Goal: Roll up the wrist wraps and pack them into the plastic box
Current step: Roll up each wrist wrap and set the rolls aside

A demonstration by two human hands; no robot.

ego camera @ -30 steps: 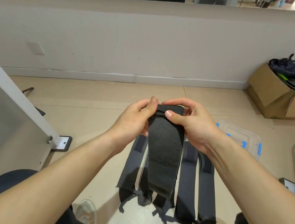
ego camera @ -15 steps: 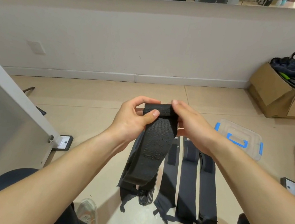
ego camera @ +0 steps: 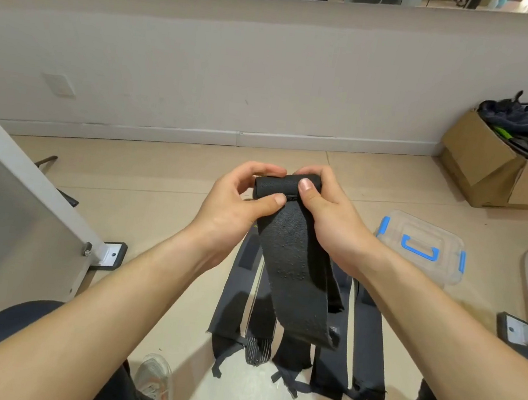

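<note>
Both hands — left [ego camera: 231, 209], right [ego camera: 326, 220] — pinch the rolled top of a wrap [ego camera: 294, 270] held above the floor; it looks soft and light, so grip at the roll — near the box [ego camera: 423, 249].

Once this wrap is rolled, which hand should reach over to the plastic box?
Probably the right hand: the plastic box sits on that side, lid on, while the left hand can hold the wrist wrap.
</note>
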